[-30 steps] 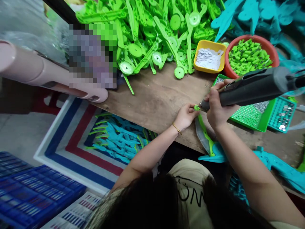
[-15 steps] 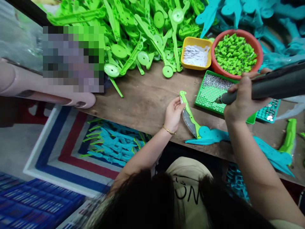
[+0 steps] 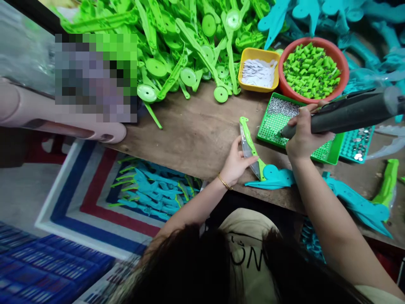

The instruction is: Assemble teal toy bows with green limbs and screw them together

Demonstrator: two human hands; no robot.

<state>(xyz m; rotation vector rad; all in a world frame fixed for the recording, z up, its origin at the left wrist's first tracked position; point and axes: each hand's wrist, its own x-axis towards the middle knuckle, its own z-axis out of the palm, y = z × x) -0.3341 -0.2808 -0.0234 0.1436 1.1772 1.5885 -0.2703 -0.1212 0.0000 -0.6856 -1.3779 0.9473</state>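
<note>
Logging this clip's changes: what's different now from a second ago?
The right hand, still holding the screwdriver, has moved right, from the end of the green handle to the green tray. The left hand released that end and now grips nearer the blue part. The red bowl and yellow tub stayed put.

A bent green-and-blue part lies on the near bench, left of a dark cylindrical driver slanting over a green tray.

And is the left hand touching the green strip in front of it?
Touching: the head view shows the left hand with its thumb laid across the green strip, covering part of it.
</note>
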